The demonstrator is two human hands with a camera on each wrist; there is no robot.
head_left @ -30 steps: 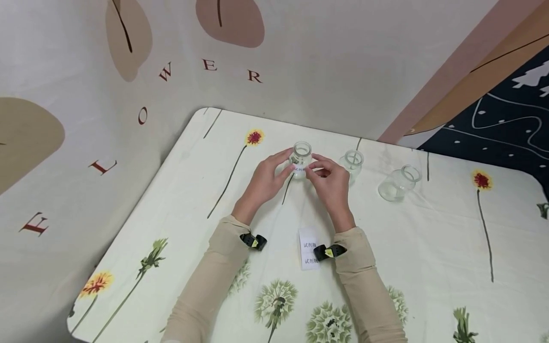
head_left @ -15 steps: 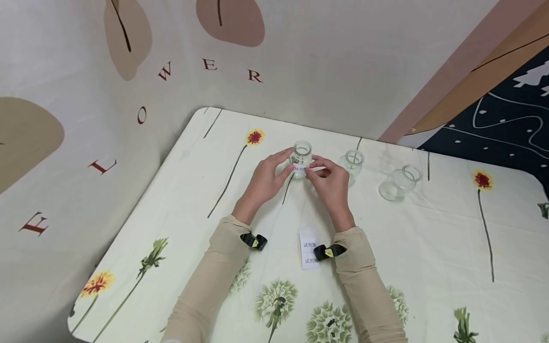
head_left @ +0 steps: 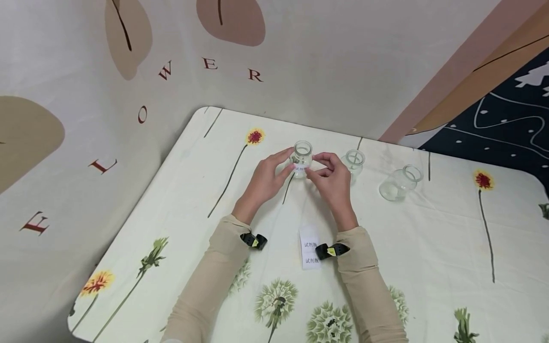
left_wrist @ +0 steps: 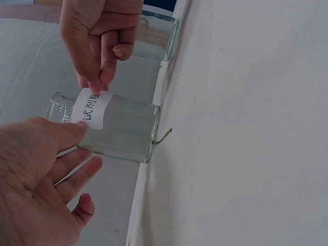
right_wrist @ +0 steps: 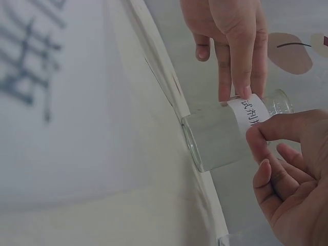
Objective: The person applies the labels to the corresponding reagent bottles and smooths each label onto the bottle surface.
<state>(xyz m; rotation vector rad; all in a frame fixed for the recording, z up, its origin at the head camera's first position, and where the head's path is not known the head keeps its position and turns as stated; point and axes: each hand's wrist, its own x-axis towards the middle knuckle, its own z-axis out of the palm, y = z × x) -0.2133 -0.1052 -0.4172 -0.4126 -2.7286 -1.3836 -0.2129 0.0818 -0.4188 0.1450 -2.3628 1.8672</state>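
Observation:
A clear glass jar [head_left: 302, 158] stands on the table in front of me, a white printed label [head_left: 300, 168] across its side. My left hand [head_left: 267, 180] holds the jar from the left, its thumb on one end of the label and fingers behind the glass. At the label's other end, my right hand [head_left: 335, 178] pinches the paper between thumb and index finger, close against the glass. The left wrist view shows the label [left_wrist: 92, 108] lying along the jar [left_wrist: 128, 128] below its neck; its outer ends are partly covered by fingertips.
A second glass jar [head_left: 354, 164] stands just behind the right hand, partly hidden by it. Farther right, a third jar [head_left: 396, 185] appears tilted or lying over. A strip with two printed labels [head_left: 310, 252] lies near the right wrist. The flower-patterned table [head_left: 446, 228] meets a fabric backdrop.
My right hand has shifted slightly to the right, and its upper fingers have spread a little off the jar. The left hand and the jar have stayed in place.

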